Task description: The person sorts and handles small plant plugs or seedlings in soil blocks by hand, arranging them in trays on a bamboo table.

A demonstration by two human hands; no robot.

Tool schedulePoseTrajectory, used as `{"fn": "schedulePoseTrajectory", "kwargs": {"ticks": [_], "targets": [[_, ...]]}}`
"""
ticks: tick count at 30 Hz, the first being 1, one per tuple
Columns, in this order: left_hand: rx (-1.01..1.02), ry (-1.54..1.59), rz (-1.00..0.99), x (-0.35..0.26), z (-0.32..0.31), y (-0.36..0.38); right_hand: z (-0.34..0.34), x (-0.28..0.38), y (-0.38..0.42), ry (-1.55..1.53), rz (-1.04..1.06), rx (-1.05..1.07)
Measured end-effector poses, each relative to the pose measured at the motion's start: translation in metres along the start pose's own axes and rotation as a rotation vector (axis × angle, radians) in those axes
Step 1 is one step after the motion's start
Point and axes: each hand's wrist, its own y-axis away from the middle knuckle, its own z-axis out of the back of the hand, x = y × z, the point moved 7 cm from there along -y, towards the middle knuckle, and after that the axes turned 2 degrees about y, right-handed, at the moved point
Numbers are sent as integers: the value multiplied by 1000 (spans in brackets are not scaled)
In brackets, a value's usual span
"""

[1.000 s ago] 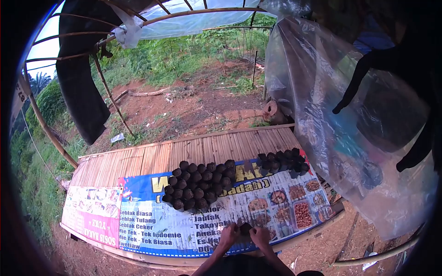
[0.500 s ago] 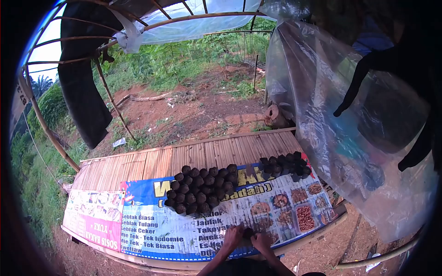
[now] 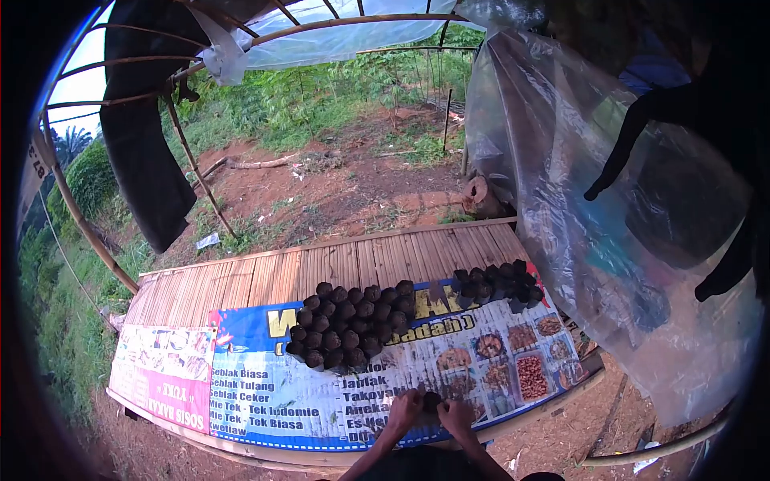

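Observation:
Near the front edge of the table, a small black planting bag (image 3: 431,402) sits between my two hands. My left hand (image 3: 407,409) grips its left side, fingers curled. On its right side is my right hand (image 3: 456,418), also closed on it. Fine finger detail is too small to see. Beyond my hands stands a big cluster of black planting bags (image 3: 350,325), packed side by side with dark soil showing at their tops. A smaller group of black bags (image 3: 497,284) lies at the far right; some of these look tilted or unfilled.
A printed food banner (image 3: 281,401) covers much of the bamboo slat table (image 3: 353,264). Clear plastic sheeting (image 3: 553,200) hangs at the right, with dark cloth (image 3: 682,120) before it. A bamboo post (image 3: 196,164) and dark netting (image 3: 140,160) stand left. Soil and plants lie beyond.
The small bag and both hands stay in nearly the same place; the fingers have shifted slightly around it. The camera view has moved a little.

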Motion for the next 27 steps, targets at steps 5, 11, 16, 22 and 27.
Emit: {"fn": "schedulePoseTrajectory", "kwargs": {"ticks": [5, 11, 16, 22, 27], "targets": [[17, 64, 14, 1, 0, 0, -4, -8, -3, -60, -11, 18], [42, 104, 12, 4, -2, 9, -14, -17, 1, -137, -56, 57], [-15, 107, -16, -18, 12, 4, 10, -2, -4, -224, -68, 24], [8, 101, 97, -8, 6, -8, -1, -10, -24, -236, -51, 74], [-22, 82, 39, -3, 3, -3, 2, -10, -18, -253, -88, 57]]}}
